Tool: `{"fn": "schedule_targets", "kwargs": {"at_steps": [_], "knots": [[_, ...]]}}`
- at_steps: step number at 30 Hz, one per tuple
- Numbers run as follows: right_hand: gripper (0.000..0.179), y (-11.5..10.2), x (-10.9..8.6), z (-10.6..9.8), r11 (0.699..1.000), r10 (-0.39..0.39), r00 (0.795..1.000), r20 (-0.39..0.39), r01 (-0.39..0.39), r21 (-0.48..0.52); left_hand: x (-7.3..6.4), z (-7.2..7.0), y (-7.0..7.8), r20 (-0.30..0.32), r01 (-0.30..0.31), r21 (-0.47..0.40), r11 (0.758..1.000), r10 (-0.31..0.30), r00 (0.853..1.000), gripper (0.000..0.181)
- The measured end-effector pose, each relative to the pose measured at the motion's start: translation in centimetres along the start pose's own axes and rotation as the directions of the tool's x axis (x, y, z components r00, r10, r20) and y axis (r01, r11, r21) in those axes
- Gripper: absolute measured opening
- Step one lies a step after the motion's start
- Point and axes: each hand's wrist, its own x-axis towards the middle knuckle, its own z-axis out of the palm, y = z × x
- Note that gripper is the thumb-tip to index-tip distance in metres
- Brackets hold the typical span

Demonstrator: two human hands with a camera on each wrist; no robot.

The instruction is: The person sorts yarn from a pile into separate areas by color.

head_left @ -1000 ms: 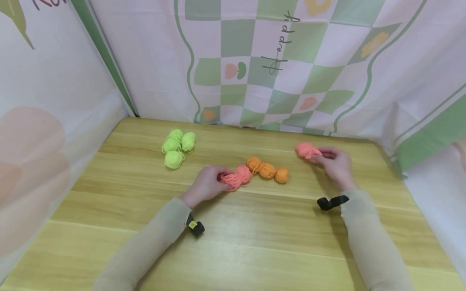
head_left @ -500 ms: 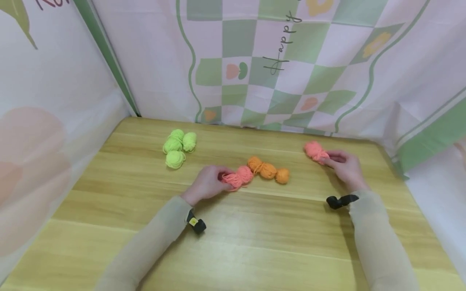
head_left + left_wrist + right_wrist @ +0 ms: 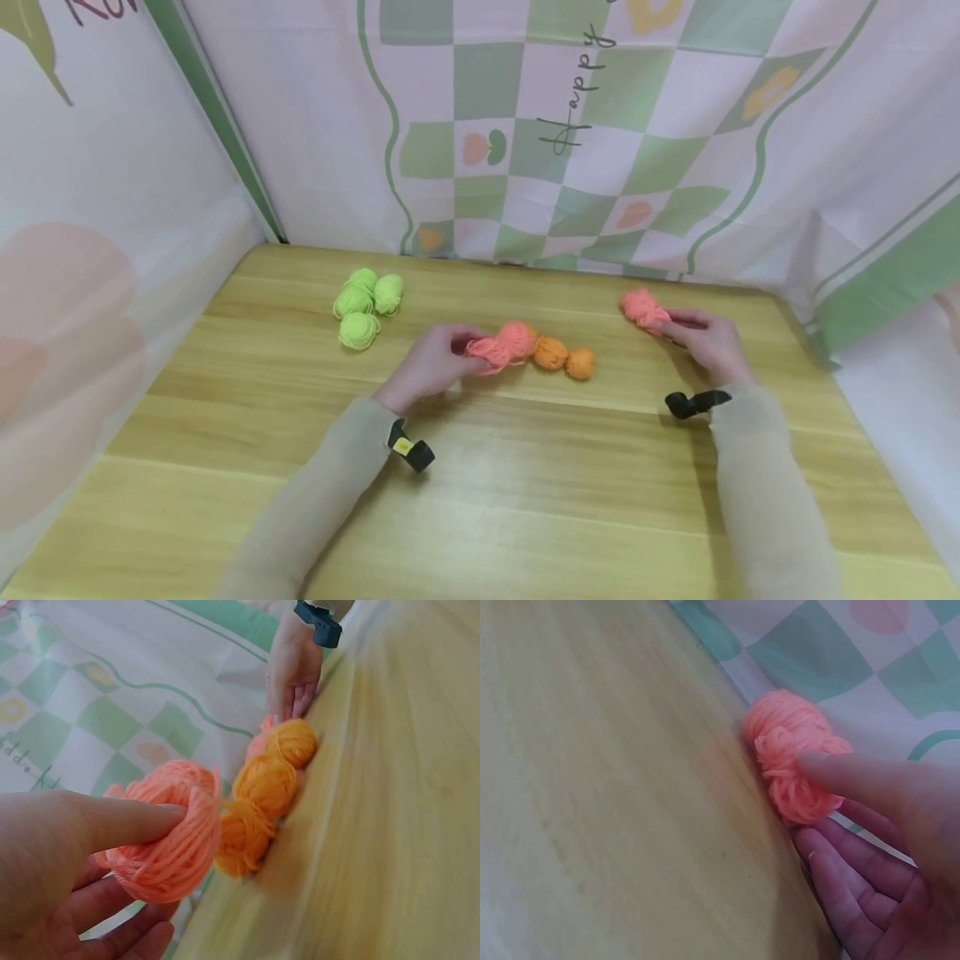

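My left hand [image 3: 433, 364] pinches a coral pink ball of yarn [image 3: 169, 836] between thumb and fingers. In the head view that yarn overlaps the left end of a row of orange yarn balls [image 3: 551, 353]. At the right, my right hand [image 3: 708, 340] pinches a second coral pink yarn ball [image 3: 643, 309] by its near end. The right wrist view has this yarn ball [image 3: 791, 757] close over the wooden table, thumb on top and fingers beneath. Several lime green yarn balls [image 3: 358, 300] lie in a cluster at the back left.
The wooden table [image 3: 480, 500] ends at the back against a hanging cloth [image 3: 487, 192] with a green checked print. More printed cloth hangs at the left and right sides. A small black camera [image 3: 412, 450] sits on each wrist.
My left hand has lifted its pink yarn and moved it up and right, towards the orange balls. My right hand moved right with its yarn, then slightly back left.
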Motion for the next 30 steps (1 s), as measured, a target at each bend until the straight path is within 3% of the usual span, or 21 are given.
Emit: {"fn": "schedule_targets", "kwargs": {"at_steps": [13, 17, 23, 30], "knots": [[0.080, -1.0, -0.3, -0.1, 0.986, 0.127, 0.991, 0.040, -0.130, 0.102, 3.5, 1.7, 2.6, -0.089, -0.079, -0.064, 0.995, 0.073, 0.993, 0.036], [0.077, -1.1, -0.3, -0.1, 0.983, 0.116, 0.993, 0.037, -0.120, 0.140, 5.1, 2.5, 3.4, -0.103, -0.077, -0.113, 0.991, 0.066, 0.993, 0.036], [0.079, -1.0, 0.0, -0.3, 0.959, 0.116, 0.990, 0.083, -0.133, 0.248, 7.7, 3.6, 5.6, -0.148, -0.083, -0.160, 0.984, 0.059, 0.987, 0.034], [0.079, -1.3, 0.1, -0.1, 0.954, 0.127, 0.988, 0.087, -0.146, 0.262, 10.7, 4.3, 7.6, -0.170, -0.087, -0.204, 0.975, 0.052, 0.984, 0.038]]}}
